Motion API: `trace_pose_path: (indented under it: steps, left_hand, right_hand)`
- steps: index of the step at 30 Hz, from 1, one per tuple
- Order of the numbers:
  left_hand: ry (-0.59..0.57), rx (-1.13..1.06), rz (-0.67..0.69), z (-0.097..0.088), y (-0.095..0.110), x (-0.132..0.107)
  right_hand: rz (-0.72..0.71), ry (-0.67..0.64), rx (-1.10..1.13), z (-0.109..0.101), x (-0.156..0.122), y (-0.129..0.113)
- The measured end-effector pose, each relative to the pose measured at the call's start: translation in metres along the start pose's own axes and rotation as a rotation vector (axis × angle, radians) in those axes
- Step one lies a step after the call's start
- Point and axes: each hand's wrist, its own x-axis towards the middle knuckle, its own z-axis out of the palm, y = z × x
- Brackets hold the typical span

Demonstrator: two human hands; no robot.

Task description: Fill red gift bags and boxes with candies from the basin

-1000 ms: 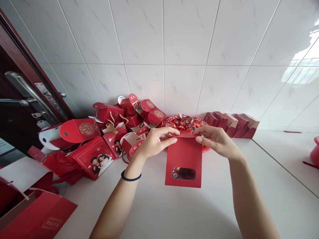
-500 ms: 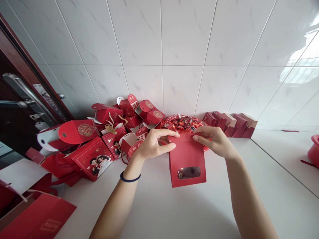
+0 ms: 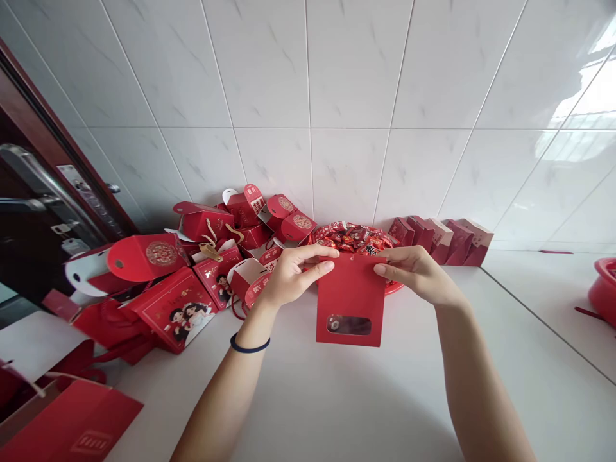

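Note:
A red paper gift box [image 3: 350,289] with a small oblong window near its bottom hangs upright between my hands, its plain side facing me. My left hand [image 3: 301,273] pinches its top left corner between thumb and fingers. At the top right corner, my right hand [image 3: 416,273] pinches the same edge. Behind the box, partly hidden by it and my hands, a red plate [image 3: 395,288] holds a heap of red-wrapped candies [image 3: 346,236]. What lies inside the box cannot be made out, apart from a flower pattern through the window.
Several red gift boxes [image 3: 163,256] are piled on the left against the tiled wall [image 3: 269,154]. A row of small boxes [image 3: 474,242] stands right of the candies. A red bag [image 3: 72,423] lies front left on the white table [image 3: 308,398]; a red container [image 3: 604,285] is far right.
The gift box has swung slightly to the left and up, turning flatter toward me. Both hands keep their pinch on its top edge. The view has shifted a little.

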Motion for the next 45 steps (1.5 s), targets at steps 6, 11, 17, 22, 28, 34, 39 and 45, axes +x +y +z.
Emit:
trace_pose_path:
  steps: [6,11,17,22,28,34,39,45]
  left_hand:
    - [-0.032,-0.041,0.011,0.001,-0.003,0.0]
    - [-0.081,-0.167,-0.028,0.003,-0.005,0.001]
    - [-0.081,-0.276,-0.103,0.009,-0.015,0.006]
    - [-0.154,-0.224,-0.144,0.029,-0.04,0.009]
    - [-0.245,-0.101,-0.19,0.052,-0.07,0.004]
    - [-0.26,-0.121,-0.187,0.05,-0.076,0.005]
    - [-0.264,-0.113,-0.181,0.049,-0.077,0.005]
    - [-0.265,-0.112,-0.185,0.049,-0.075,0.004]
  right_hand:
    - [-0.055,0.099,-0.071,0.0,-0.001,-0.001]
    - [-0.075,0.167,-0.075,-0.005,-0.002,-0.001]
    - [-0.123,0.714,-0.078,-0.032,-0.016,-0.002]
    - [-0.091,1.174,-0.174,-0.053,-0.024,0.007]
    - [0.158,1.298,-0.432,-0.078,-0.013,0.057]
    - [0.358,1.138,-0.371,-0.076,0.008,0.107]
    - [0.386,1.078,-0.392,-0.059,0.022,0.125]
    - [0.412,1.058,-0.456,-0.057,0.024,0.127]
